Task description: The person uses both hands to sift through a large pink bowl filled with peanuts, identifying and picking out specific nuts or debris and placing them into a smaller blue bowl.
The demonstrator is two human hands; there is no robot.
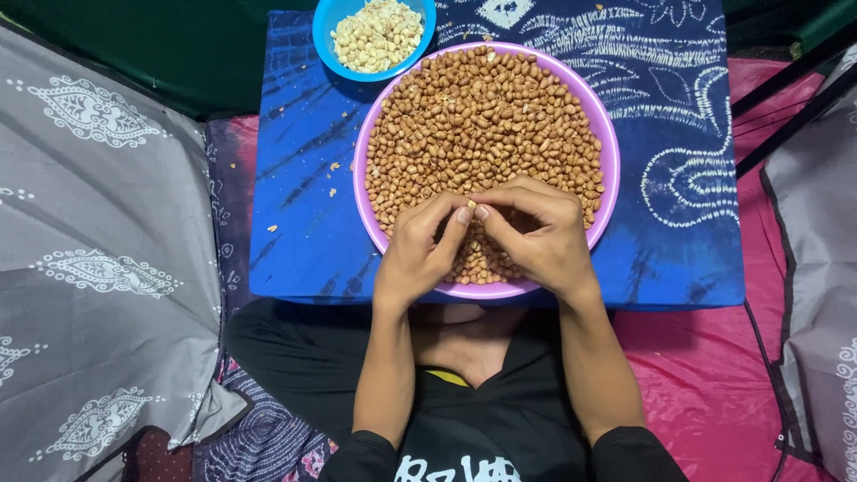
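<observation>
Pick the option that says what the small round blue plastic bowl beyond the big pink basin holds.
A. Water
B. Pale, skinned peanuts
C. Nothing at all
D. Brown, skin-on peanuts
B: the small round blue plastic bowl is heaped with pale, skinned peanuts, while the brown, skin-on peanuts fill the big round pink plastic basin, over which the left hand and right hand pinch one nut.

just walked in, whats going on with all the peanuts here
A person sits at a low table covered in blue patterned cloth. The left hand and right hand meet fingertip to fingertip over a purple bowl of brown-skinned peanuts, pinching one nut. A smaller blue bowl behind holds pale, skinless peanuts.
</observation>
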